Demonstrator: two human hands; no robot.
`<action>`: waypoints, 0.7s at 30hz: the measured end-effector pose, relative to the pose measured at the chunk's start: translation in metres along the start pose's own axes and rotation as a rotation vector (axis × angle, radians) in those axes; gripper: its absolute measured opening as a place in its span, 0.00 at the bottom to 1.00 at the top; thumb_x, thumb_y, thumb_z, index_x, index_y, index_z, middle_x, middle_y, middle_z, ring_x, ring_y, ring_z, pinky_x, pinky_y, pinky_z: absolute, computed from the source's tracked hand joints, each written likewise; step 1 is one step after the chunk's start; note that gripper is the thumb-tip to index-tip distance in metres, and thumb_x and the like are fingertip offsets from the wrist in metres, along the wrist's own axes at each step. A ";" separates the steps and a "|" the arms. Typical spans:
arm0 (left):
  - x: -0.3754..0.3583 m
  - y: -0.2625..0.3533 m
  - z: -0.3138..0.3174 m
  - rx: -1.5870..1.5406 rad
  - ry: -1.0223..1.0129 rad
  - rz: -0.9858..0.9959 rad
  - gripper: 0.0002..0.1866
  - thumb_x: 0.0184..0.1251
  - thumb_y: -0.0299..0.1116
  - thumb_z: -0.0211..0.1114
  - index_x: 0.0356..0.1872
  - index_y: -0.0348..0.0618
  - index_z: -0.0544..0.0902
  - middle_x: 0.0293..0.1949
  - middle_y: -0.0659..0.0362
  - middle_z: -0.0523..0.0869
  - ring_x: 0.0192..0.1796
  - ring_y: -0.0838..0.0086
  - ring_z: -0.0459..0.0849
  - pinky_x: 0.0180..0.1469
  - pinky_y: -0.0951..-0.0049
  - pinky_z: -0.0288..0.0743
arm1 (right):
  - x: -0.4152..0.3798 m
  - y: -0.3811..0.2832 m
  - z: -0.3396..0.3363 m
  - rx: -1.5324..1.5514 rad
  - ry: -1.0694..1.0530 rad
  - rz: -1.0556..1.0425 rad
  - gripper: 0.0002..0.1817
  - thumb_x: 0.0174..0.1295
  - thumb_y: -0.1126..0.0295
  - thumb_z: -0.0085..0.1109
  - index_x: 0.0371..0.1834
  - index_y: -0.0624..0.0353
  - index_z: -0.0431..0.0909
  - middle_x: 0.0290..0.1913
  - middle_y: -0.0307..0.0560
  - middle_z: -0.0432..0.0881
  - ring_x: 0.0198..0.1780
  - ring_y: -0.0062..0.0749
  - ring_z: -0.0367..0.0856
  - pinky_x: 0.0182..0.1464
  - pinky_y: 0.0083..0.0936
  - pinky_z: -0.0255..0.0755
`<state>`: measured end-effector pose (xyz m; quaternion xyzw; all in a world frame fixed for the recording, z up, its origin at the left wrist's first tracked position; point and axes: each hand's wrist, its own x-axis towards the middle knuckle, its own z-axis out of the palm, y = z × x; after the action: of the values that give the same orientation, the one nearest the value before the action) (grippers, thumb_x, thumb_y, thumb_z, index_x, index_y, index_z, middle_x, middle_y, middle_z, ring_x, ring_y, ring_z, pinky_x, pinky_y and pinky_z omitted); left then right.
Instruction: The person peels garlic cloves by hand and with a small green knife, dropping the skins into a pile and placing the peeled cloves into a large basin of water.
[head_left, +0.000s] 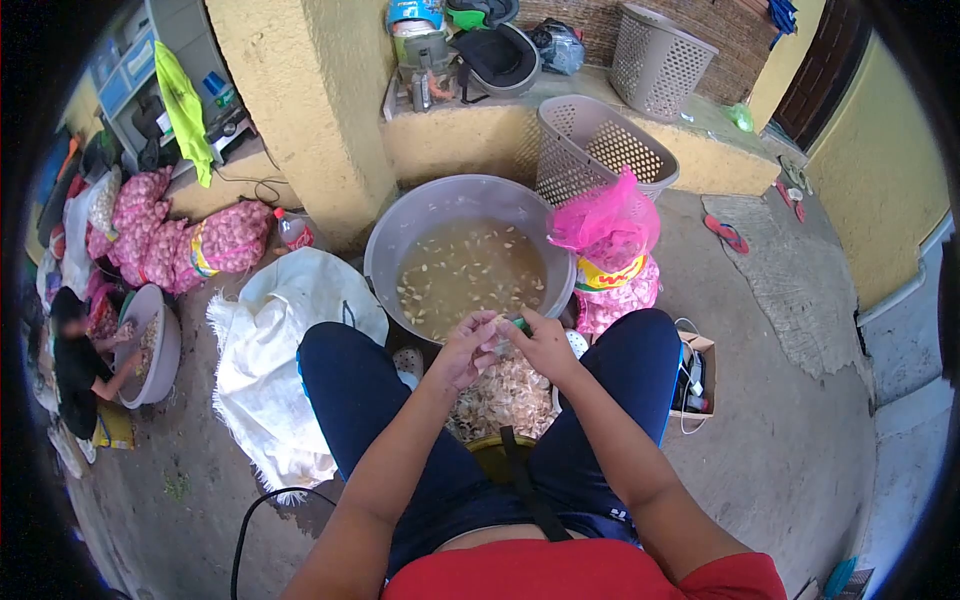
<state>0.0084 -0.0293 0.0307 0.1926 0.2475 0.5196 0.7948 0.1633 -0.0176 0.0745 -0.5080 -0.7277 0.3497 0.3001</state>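
My left hand [466,348] and my right hand [541,342] meet just in front of a large grey basin [385,250] of cloudy water with several peeled garlic cloves floating in it. Between the fingertips sits a small garlic clove [503,323]. My right hand also grips a small green-handled tool [519,324], largely hidden. Under the hands, between my knees, lies a heap of garlic skins and cloves [505,395].
A pink mesh sack of garlic [608,255] stands right of the basin, a white sack [285,350] lies left. Laundry baskets [600,145] stand behind. At far left another person [75,365] sits at a second basin [160,350] beside more garlic sacks [200,240].
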 end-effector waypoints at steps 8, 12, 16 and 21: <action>0.002 -0.002 -0.003 0.019 0.047 0.027 0.11 0.58 0.28 0.56 0.42 0.46 0.70 0.32 0.62 0.73 0.24 0.86 0.67 0.14 0.91 0.60 | 0.000 0.001 0.002 -0.052 0.010 -0.075 0.16 0.55 0.59 0.52 0.32 0.65 0.73 0.22 0.55 0.75 0.24 0.37 0.74 0.29 0.28 0.66; 0.002 -0.001 0.001 -0.056 0.104 0.068 0.11 0.57 0.29 0.58 0.40 0.44 0.70 0.24 0.65 0.71 0.22 0.87 0.67 0.14 0.89 0.59 | -0.002 0.005 0.010 -0.053 0.001 -0.134 0.19 0.52 0.55 0.52 0.28 0.63 0.73 0.24 0.60 0.75 0.30 0.52 0.74 0.32 0.38 0.67; 0.000 0.006 0.003 -0.029 0.085 0.061 0.09 0.59 0.31 0.56 0.39 0.41 0.70 0.25 0.65 0.72 0.22 0.87 0.66 0.13 0.90 0.58 | -0.003 0.001 0.011 -0.104 -0.076 -0.115 0.20 0.52 0.53 0.51 0.29 0.63 0.74 0.24 0.60 0.75 0.30 0.53 0.74 0.32 0.39 0.66; 0.006 0.013 -0.008 -0.095 0.070 0.101 0.09 0.60 0.33 0.54 0.39 0.40 0.70 0.31 0.61 0.75 0.21 0.87 0.65 0.13 0.90 0.59 | -0.004 0.004 0.008 -0.204 -0.235 -0.125 0.21 0.52 0.52 0.50 0.30 0.63 0.73 0.25 0.60 0.75 0.31 0.53 0.74 0.34 0.40 0.66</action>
<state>-0.0034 -0.0182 0.0303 0.1486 0.2405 0.5764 0.7667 0.1608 -0.0217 0.0664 -0.4453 -0.8196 0.3117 0.1811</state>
